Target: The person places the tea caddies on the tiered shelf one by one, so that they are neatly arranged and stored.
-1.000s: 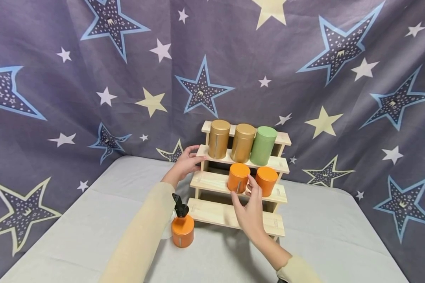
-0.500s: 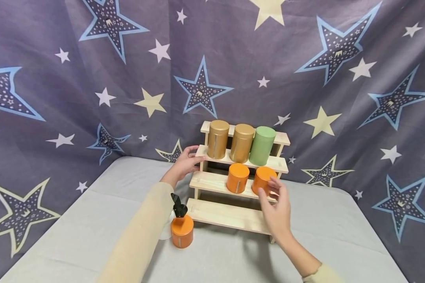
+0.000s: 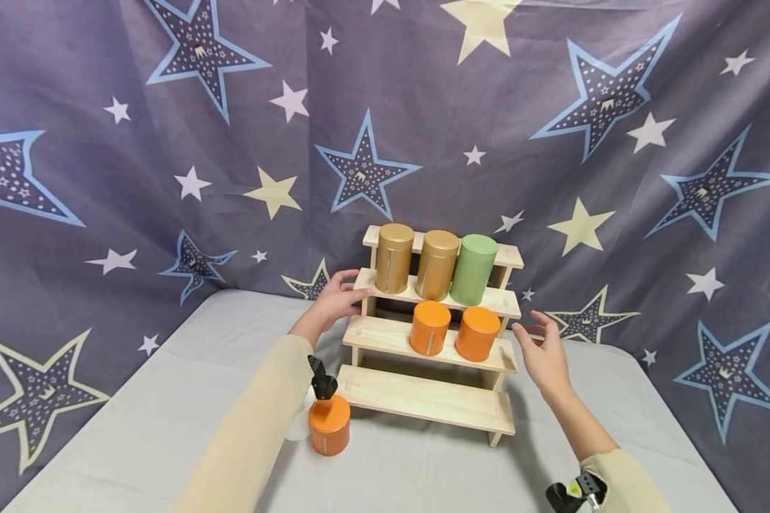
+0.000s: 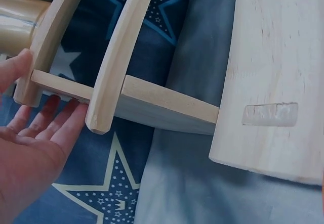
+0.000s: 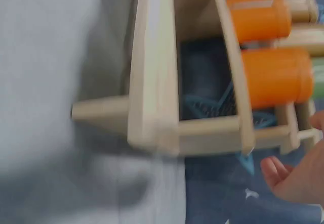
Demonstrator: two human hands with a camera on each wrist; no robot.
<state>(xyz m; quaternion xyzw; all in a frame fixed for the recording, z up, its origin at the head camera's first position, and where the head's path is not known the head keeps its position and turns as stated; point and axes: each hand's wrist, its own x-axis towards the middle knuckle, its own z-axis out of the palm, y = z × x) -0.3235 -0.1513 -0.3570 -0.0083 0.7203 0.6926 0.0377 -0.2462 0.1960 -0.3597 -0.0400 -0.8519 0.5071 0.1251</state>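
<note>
A three-step wooden rack (image 3: 423, 397) stands on the grey table. My left hand (image 3: 334, 299) rests against its left end, thumb by the top shelf. In the left wrist view the left hand (image 4: 30, 148) lies with fingers straight under the rack's (image 4: 273, 57) crossbar. My right hand (image 3: 542, 353) hovers open just right of the rack, touching nothing; only its fingertips (image 5: 298, 176) show, blurred, in the right wrist view. Two orange tins (image 3: 430, 328) (image 3: 478, 333) stand on the middle shelf. A third orange tin (image 3: 329, 427) stands on the table by my left forearm.
Two gold tins (image 3: 394, 258) (image 3: 438, 263) and a green tin (image 3: 473, 269) fill the top shelf. The bottom shelf is bare wood. A star-printed cloth (image 3: 167, 178) hangs behind and around the table (image 3: 135, 427).
My right hand has let go of the left orange tin on the middle shelf and drawn away to the right of the rack. The left hand has stayed put.
</note>
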